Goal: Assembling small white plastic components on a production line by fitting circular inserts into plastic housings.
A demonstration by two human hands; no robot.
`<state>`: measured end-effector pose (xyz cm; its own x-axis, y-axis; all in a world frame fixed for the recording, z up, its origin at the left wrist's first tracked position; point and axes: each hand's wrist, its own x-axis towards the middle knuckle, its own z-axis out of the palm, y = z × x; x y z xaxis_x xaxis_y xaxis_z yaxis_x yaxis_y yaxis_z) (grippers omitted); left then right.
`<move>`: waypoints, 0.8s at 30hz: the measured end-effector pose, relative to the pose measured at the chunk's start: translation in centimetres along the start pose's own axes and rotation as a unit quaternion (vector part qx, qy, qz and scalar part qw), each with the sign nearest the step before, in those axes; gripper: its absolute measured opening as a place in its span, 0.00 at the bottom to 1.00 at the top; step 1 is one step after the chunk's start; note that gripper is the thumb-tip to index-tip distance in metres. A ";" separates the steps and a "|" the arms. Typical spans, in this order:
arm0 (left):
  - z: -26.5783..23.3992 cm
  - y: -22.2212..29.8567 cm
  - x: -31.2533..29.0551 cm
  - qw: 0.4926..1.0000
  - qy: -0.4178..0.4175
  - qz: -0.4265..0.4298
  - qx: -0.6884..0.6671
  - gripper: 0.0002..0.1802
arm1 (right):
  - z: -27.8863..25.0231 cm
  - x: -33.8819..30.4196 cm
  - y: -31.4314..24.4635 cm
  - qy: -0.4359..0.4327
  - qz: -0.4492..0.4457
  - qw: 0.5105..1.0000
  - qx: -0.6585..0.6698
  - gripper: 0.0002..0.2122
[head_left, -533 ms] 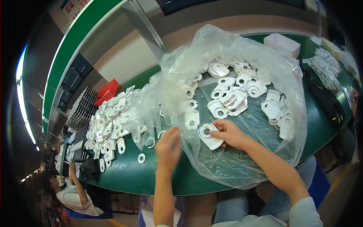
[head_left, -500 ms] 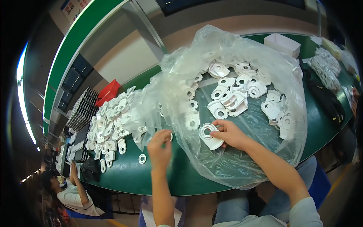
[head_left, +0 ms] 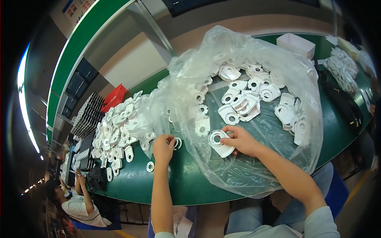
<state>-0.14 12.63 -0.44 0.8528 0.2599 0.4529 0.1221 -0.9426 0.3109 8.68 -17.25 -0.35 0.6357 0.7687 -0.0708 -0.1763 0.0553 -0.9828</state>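
My right hand (head_left: pixel 239 141) is closed on a white plastic part (head_left: pixel 223 149) with a round raised rim and a centre hole, held over the clear plastic bag (head_left: pixel 222 174). To the left, my left hand (head_left: pixel 164 149) is low over the green table, its thumb and fingers pinched at the edge of a white ring (head_left: pixel 178 143). The fingertips partly hide this ring, and a second curved edge shows beside it. Another white ring (head_left: pixel 150 166) lies on the table below and left of that hand. Several similar white parts (head_left: pixel 248 104) lie inside the opened bag.
A large heap of white rings and oval pieces (head_left: pixel 115 131) covers the table's left side. Behind it are a red bin (head_left: pixel 114 97) and stacked grey trays (head_left: pixel 86 115). A white box (head_left: pixel 296 45) stands far right, near bundled white cords (head_left: pixel 342 69). Another person (head_left: pixel 81 206) sits at the left.
My left hand has shifted slightly up and left, and its fingers now show clearly at the white ring. The right hand keeps the white part in nearly the same place.
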 end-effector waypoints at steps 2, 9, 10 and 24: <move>-0.2 0.3 0.6 1.000 -0.008 -0.007 -0.004 0.09 | -0.2 0.1 0.2 0.005 0.003 1.000 0.005 0.09; -4.4 2.3 1.9 0.999 0.019 -0.018 -0.048 0.06 | -0.4 0.3 0.5 0.006 -0.010 1.000 0.022 0.11; -4.7 2.5 2.1 0.999 0.017 -0.018 -0.047 0.06 | -0.4 0.2 0.4 0.005 -0.011 1.000 0.020 0.11; -3.4 3.3 3.1 0.938 0.014 -0.121 -0.325 0.07 | -0.6 -0.1 0.1 0.001 0.011 1.000 0.024 0.12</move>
<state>1.20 11.08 4.81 0.8258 0.4627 0.3224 -0.0336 -0.5304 0.8471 9.05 -17.67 -0.51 0.6322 0.7692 -0.0929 -0.2264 0.0688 -0.9716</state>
